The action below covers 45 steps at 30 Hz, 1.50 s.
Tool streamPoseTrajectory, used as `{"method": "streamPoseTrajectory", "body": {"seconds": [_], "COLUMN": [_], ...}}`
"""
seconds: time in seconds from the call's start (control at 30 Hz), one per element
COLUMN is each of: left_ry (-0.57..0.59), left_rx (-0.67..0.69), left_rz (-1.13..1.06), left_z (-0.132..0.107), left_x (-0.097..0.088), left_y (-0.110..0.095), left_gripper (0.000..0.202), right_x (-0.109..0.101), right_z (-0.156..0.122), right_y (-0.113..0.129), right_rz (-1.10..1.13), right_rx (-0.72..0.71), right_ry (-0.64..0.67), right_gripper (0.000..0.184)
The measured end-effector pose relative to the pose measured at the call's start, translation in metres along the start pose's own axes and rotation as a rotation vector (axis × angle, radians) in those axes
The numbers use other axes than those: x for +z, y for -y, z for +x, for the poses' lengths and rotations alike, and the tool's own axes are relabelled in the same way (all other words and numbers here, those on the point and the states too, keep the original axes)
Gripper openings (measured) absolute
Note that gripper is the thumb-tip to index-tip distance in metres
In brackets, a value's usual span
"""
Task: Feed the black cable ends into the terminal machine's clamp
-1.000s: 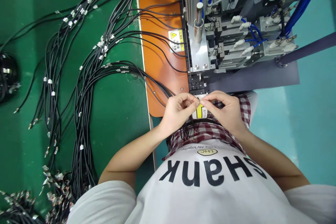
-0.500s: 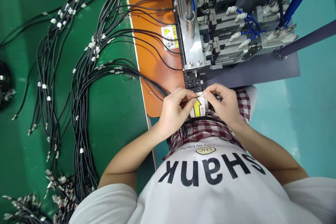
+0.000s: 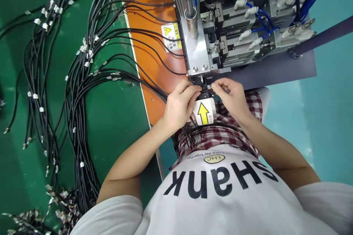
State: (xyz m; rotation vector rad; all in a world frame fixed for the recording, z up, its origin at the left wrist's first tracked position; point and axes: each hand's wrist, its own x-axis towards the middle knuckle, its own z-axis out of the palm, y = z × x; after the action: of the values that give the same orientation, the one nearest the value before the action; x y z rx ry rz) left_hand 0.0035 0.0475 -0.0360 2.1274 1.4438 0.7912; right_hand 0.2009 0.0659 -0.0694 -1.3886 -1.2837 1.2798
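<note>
My left hand (image 3: 179, 106) pinches a thin black wire (image 3: 154, 80) and holds its end at the black jig (image 3: 200, 80) below the machine's metal head (image 3: 197, 49). My right hand (image 3: 230, 97) is closed in a pinch on the wire's small metal tip, just right of the jig. Both hands almost meet at the jig's mouth. A white label with a yellow arrow (image 3: 204, 113) sits just below them, pointing up at the jig.
Several black wires with metal clips (image 3: 68, 77) spread over the green table and across the orange plate (image 3: 149, 36). A machine with blue air hoses (image 3: 259, 25) stands behind the jig. More clipped wire ends (image 3: 41, 209) pile at the lower left.
Both hands have moved up from over the arrow label to the jig, carrying the wire end with them. The arrow label is now uncovered.
</note>
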Motion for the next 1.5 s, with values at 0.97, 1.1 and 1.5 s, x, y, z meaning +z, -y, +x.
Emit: {"method": "streamPoseTrajectory", "body": {"seconds": [0.97,1.1,1.5], "left_ry": [0.016,0.012,0.027], "left_rx": [-0.016,-0.003,0.045], "left_rz": [0.071,0.075,0.081], "left_z": [0.0033,0.0039,0.0032], "left_x": [0.0093,0.0087,0.0085], "left_y": [0.0088,0.0081,0.0110], "left_gripper": [0.027,0.027,0.031], "right_x": [0.0001,0.0001,-0.0012], "right_z": [0.0093,0.0086,0.0093], "right_y": [-0.0060,-0.0051,-0.0038], "right_rz": [-0.004,0.002,-0.034], "right_rx": [0.019,0.014,-0.045], "right_ry": [0.034,0.034,0.041], "right_gripper": [0.019,0.017,0.016]}}
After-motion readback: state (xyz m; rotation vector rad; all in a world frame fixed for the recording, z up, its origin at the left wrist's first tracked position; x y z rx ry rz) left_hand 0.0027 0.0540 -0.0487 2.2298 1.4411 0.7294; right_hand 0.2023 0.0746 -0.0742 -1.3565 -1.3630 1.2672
